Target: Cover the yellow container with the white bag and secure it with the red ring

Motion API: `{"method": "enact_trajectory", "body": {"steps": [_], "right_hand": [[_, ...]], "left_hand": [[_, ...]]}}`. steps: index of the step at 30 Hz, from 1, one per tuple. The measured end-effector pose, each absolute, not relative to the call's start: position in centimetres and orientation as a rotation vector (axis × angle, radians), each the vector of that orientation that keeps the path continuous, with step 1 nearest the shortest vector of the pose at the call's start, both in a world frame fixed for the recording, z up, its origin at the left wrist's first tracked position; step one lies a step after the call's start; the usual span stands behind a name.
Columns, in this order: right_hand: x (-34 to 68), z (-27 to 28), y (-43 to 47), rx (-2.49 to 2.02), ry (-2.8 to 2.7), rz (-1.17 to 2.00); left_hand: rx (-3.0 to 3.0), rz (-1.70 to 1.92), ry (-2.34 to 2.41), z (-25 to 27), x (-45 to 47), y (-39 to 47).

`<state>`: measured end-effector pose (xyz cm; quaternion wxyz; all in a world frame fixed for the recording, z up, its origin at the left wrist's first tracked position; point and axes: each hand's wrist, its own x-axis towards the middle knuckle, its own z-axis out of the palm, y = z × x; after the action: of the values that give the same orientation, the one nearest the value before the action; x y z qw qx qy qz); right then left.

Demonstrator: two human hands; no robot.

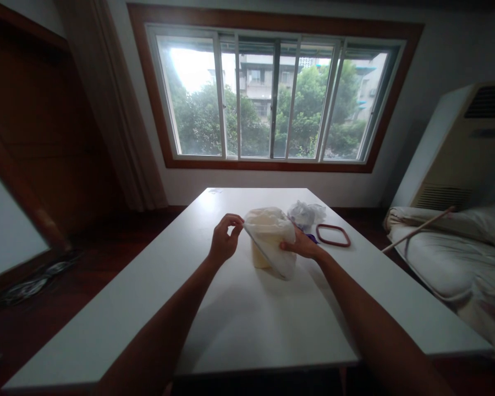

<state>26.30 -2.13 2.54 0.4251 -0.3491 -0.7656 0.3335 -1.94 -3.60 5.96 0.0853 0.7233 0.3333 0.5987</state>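
Note:
A thin white plastic bag [272, 228] hangs loosely over a cream-coloured container [259, 257] that looks like a small bin, standing on the white table. With thumb and index finger, my left hand [225, 239] pinches the bag's edge at its upper left. My right hand [304, 243] grips the bag at the right side, thumb in front; its other fingers are hidden behind the plastic. The bag slants down across the container's front, covering most of it and its opening.
Behind my right hand are a crumpled whitish plastic bag [307, 213] and something purple [312, 238]. To their right lies a brown rounded-square ring [334, 243]. The white table [160, 291] stretches toward the window. A padded seat with a stick [418, 228] stands at right.

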Motion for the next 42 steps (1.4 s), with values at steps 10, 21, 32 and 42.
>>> {"method": "enact_trajectory", "body": {"steps": [10, 21, 32, 42], "right_hand": [[26.8, 1.8, -1.7, -0.898, -1.972, 0.867], [28.7, 1.5, -1.1, -1.019, -2.118, 0.761], [29.8, 1.1, -0.1, -1.472, -2.222, 0.396], [29.2, 3.1, 0.4, -1.297, -1.490, 0.223]], "left_hand": [[2.571, 0.982, 1.084, 2.5, -3.6, -1.4], [2.213, 1.336, 1.223, 2.7, -3.5, -0.9], [2.120, 0.878, 0.886, -1.5, -2.0, -0.9], [2.085, 1.150, 1.017, 0.3, -3.1, 0.1]]}}
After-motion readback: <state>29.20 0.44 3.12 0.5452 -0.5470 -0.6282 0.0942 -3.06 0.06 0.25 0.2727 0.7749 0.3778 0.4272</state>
